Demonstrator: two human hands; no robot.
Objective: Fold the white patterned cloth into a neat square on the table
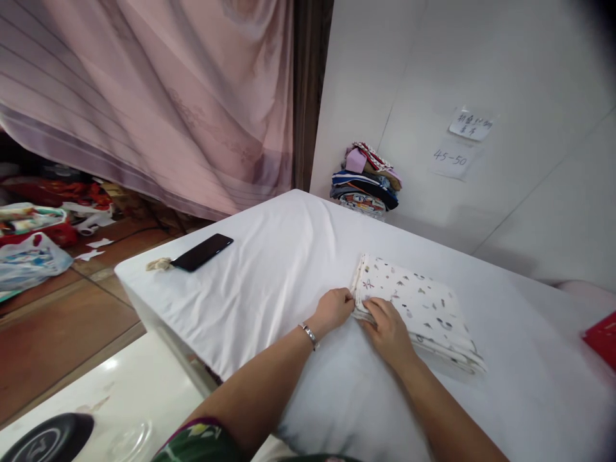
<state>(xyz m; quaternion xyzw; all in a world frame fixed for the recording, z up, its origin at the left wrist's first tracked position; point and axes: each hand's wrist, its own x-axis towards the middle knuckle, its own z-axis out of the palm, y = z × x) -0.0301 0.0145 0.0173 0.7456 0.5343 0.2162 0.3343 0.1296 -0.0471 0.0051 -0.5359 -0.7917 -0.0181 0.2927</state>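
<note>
A folded white cloth (423, 301) with small dark printed motifs lies flat on the white-covered table, in several layers. My left hand (335, 307), with a silver bracelet on its wrist, pinches the cloth's near left corner. Close beside it, my right hand (387, 326) grips the cloth's front edge between thumb and fingers, the hand partly over the top layer. The two hands are only slightly apart. What lies under the fingertips is hidden.
A black phone (205, 251) and a small beige bundle (160, 264) lie at the table's left edge. Folded clothes (366, 179) are stacked by the wall. A red object (601, 340) sits far right. A dark pan (51, 439) rests on a lower white surface, front left.
</note>
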